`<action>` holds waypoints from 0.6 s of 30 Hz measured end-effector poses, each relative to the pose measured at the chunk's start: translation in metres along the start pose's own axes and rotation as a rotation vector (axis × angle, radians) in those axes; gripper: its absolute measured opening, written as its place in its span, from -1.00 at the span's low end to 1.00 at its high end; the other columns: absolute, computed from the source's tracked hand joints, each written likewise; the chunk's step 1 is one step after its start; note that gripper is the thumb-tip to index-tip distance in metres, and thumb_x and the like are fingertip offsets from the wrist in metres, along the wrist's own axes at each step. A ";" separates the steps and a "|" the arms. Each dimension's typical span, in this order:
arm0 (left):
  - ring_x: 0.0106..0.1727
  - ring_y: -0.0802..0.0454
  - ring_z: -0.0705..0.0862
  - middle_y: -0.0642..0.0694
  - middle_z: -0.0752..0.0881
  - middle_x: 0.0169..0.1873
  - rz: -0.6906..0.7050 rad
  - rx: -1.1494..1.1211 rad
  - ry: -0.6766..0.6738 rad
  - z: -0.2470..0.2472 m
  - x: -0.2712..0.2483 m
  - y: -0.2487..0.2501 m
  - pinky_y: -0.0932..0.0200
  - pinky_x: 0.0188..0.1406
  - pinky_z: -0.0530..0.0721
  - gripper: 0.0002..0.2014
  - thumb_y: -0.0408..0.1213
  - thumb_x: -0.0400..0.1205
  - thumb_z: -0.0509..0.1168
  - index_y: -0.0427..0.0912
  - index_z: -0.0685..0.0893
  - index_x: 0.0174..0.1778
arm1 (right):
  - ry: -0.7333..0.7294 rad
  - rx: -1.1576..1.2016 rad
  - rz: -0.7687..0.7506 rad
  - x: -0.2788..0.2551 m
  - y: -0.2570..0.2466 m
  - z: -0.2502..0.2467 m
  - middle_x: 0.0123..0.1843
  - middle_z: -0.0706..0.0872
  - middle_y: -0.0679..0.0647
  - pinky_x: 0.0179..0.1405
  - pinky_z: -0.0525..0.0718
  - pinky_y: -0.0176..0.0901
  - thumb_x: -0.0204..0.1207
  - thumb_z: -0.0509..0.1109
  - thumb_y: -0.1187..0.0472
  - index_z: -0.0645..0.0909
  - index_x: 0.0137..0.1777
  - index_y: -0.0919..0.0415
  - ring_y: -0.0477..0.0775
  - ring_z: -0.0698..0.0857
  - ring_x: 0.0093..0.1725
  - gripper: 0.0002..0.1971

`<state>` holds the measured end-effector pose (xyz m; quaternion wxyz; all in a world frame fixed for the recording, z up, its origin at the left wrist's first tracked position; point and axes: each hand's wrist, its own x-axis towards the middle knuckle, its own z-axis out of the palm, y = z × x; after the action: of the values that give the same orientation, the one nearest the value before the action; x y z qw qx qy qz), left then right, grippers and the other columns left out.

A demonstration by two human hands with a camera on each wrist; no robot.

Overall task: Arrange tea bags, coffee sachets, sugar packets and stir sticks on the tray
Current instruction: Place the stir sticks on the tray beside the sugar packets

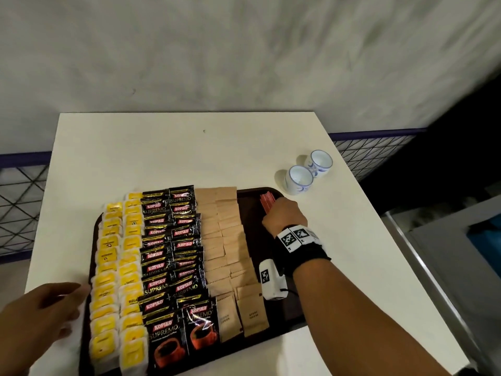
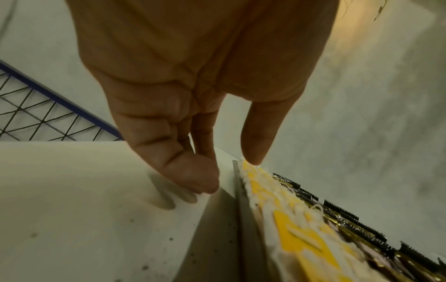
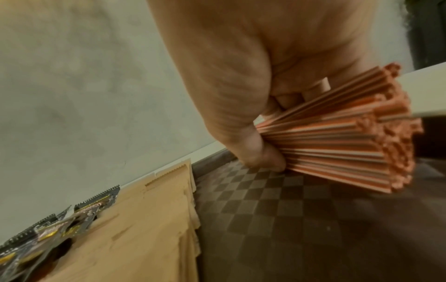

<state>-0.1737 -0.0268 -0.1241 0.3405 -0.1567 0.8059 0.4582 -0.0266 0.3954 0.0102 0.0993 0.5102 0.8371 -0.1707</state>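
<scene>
A dark tray (image 1: pixel 249 207) lies on the white table (image 1: pixel 162 153). On it run columns of yellow tea bags (image 1: pixel 119 267), black coffee sachets (image 1: pixel 173 256) and brown sugar packets (image 1: pixel 225 240). My right hand (image 1: pixel 271 213) grips a bundle of red stir sticks (image 1: pixel 267 203) over the bare right strip of the tray. In the right wrist view the stir sticks (image 3: pixel 337 137) fan out of the right hand (image 3: pixel 287 127) just above the chequered tray (image 3: pixel 289 219), beside the sugar packets (image 3: pixel 149 219). My left hand (image 1: pixel 73 302) holds nothing. Its fingertips (image 2: pixel 205 183) touch the table beside the tray rim (image 2: pixel 241 200), and its thumb hovers over the tea bags (image 2: pixel 289 229).
Two small white-and-blue cups (image 1: pixel 299 179) (image 1: pixel 321 161) stand on the table just beyond the tray's far right corner. Bare tabletop stretches behind the tray. A blue-framed wire mesh rail (image 1: pixel 19 202) runs past the table's left and right sides.
</scene>
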 end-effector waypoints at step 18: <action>0.06 -0.24 0.82 -0.19 0.86 -0.03 0.040 -0.074 -0.084 0.000 0.001 -0.012 -0.14 -0.11 0.78 -0.53 0.15 0.41 0.53 -0.04 0.77 0.14 | 0.028 -0.077 0.044 0.004 0.001 0.006 0.28 0.67 0.21 0.19 0.67 0.06 0.43 0.46 0.18 0.59 0.28 0.23 0.29 0.66 0.29 -0.59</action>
<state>-0.1674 -0.0330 -0.1328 0.3588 -0.1334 0.7763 0.5008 -0.0281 0.3969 0.0032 0.1111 0.5266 0.8329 -0.1291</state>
